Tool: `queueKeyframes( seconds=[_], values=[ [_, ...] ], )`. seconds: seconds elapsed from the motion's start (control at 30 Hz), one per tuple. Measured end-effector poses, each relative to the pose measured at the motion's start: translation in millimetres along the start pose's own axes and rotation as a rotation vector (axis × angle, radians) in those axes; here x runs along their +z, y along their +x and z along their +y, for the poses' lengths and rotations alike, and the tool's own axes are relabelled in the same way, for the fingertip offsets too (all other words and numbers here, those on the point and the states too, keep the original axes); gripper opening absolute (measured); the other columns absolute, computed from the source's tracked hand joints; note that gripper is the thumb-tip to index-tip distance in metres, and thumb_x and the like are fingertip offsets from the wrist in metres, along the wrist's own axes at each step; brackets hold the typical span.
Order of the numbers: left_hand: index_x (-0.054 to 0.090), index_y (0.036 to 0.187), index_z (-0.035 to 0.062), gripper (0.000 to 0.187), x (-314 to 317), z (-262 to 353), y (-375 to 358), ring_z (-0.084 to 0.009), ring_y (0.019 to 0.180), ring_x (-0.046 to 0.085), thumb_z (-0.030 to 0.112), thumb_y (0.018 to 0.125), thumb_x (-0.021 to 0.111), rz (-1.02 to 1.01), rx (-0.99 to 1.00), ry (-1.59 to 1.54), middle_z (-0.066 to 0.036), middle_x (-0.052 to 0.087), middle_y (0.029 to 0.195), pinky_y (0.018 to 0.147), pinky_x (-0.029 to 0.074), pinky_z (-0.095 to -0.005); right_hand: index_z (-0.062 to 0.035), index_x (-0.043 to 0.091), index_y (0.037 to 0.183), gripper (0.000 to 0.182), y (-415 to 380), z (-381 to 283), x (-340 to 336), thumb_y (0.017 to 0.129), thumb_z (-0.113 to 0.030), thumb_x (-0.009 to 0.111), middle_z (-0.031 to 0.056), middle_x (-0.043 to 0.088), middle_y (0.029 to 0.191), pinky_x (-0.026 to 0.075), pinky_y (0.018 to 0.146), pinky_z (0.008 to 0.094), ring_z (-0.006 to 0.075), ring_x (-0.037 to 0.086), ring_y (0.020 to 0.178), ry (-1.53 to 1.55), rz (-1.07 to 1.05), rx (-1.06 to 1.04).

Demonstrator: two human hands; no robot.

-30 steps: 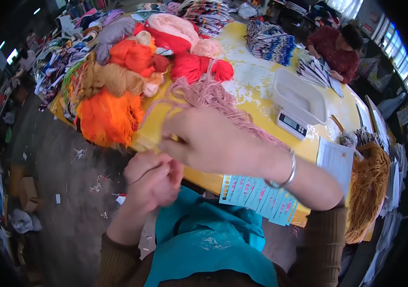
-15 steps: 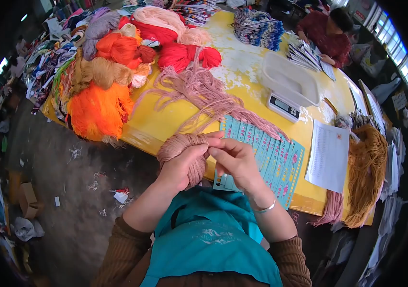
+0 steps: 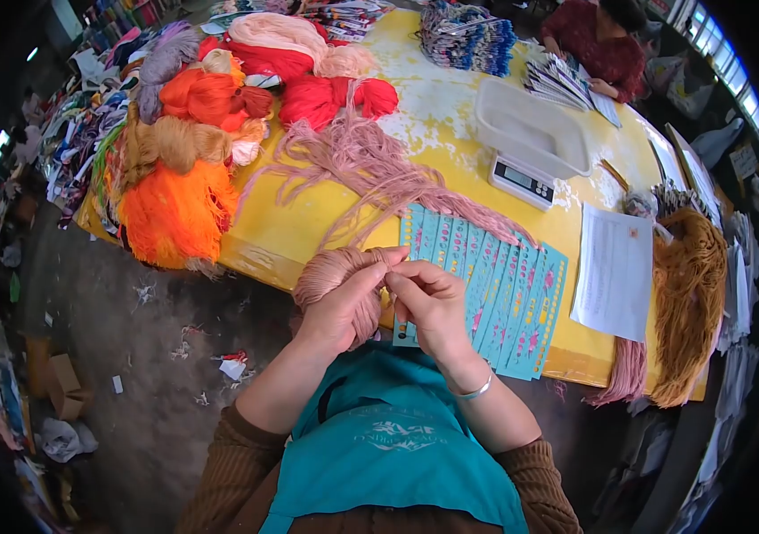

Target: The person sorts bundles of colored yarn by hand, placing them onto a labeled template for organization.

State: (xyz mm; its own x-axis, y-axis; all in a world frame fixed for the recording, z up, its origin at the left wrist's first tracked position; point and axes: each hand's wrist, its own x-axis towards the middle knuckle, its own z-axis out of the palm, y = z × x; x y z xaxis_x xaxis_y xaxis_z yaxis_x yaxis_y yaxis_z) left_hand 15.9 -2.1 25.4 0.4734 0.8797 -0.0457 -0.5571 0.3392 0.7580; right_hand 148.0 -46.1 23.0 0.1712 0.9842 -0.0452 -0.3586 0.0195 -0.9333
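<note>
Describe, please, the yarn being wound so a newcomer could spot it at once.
At the near edge of the yellow table, just left of the teal cards, the left hand wears a coil of dusty-pink yarn. Unlike the loose pink strands behind, it is tightly wrapped.

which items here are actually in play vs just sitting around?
In play:
left hand, wrapped in a pink yarn bundle
right hand, fingertips at the same yarn
loose pink yarn strands on the yellow table
teal cards, fanned by the hands

Lying about:
orange yarn
red yarn
scale
paper sheet
</note>
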Motion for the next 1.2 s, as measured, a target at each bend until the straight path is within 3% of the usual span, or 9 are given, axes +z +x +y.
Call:
queueKeyframes(
  seconds=[0.17,0.37,0.5,0.6,1.1,1.2],
  values=[
    [0.058,0.119,-0.0103,0.030,1.7,-1.1,2.1,-0.0162,0.101,0.060,0.007,0.095,0.052,0.018,-0.045,-0.011,-0.014,0.064,0.110,0.092,0.046,-0.0289,0.0000,0.068,0.093,0.008,2.1,1.3,-4.4,0.089,-0.004,0.063,0.0022,0.062,0.071,0.030,0.041,0.0189,0.0075,0.049,0.047,0.155,0.030,0.118],
    [0.062,0.110,-0.0107,0.026,2.1,-1.9,5.0,-0.0197,0.100,0.062,0.003,0.090,0.056,0.063,-0.045,-0.017,-0.018,0.064,0.111,0.090,0.048,-0.0299,-0.0007,0.070,0.093,0.008,3.0,3.8,-5.5,0.089,-0.005,0.065,0.0000,0.061,0.067,0.031,0.042,0.0187,0.0053,0.050,0.048,0.171,0.047,0.118],
    [0.062,0.109,-0.0110,0.025,0.0,-3.0,6.7,-0.0196,0.100,0.062,0.003,0.089,0.056,0.048,-0.031,-0.002,-0.018,0.065,0.109,0.090,0.049,-0.0296,-0.0004,0.070,0.094,0.009,4.0,5.9,-7.1,0.089,-0.005,0.065,0.0001,0.061,0.067,0.032,0.042,0.0187,0.0053,0.050,0.049,0.154,0.048,0.099],
    [0.058,0.119,-0.0103,0.030,-0.9,-3.7,6.4,-0.0150,0.095,0.061,0.006,0.094,0.051,0.011,-0.024,0.033,-0.012,0.065,0.103,0.086,0.048,-0.0270,0.0006,0.070,0.095,0.009,4.5,5.5,-7.0,0.088,-0.005,0.066,0.0002,0.062,0.068,0.034,0.044,0.0187,0.0050,0.050,0.050,0.123,0.035,0.069],
    [0.060,0.117,-0.0088,0.029,-3.0,-6.2,5.9,-0.0152,0.098,0.060,0.010,0.095,0.055,0.025,-0.020,0.056,-0.012,0.065,0.107,0.089,0.047,-0.0276,0.0014,0.070,0.095,0.010,5.2,5.8,-5.5,0.088,-0.005,0.066,0.0008,0.063,0.071,0.038,0.046,0.0192,0.0045,0.050,0.052,0.061,0.027,0.044],
    [0.062,0.110,-0.0096,0.024,-1.9,-3.9,5.8,-0.0190,0.100,0.062,0.004,0.090,0.057,0.073,-0.017,0.051,-0.017,0.065,0.109,0.091,0.048,-0.0295,0.0006,0.070,0.095,0.010,4.8,5.7,-5.4,0.089,-0.006,0.066,0.0005,0.063,0.071,0.037,0.045,0.0188,0.0044,0.050,0.052,0.069,0.041,0.063]
  ],
)
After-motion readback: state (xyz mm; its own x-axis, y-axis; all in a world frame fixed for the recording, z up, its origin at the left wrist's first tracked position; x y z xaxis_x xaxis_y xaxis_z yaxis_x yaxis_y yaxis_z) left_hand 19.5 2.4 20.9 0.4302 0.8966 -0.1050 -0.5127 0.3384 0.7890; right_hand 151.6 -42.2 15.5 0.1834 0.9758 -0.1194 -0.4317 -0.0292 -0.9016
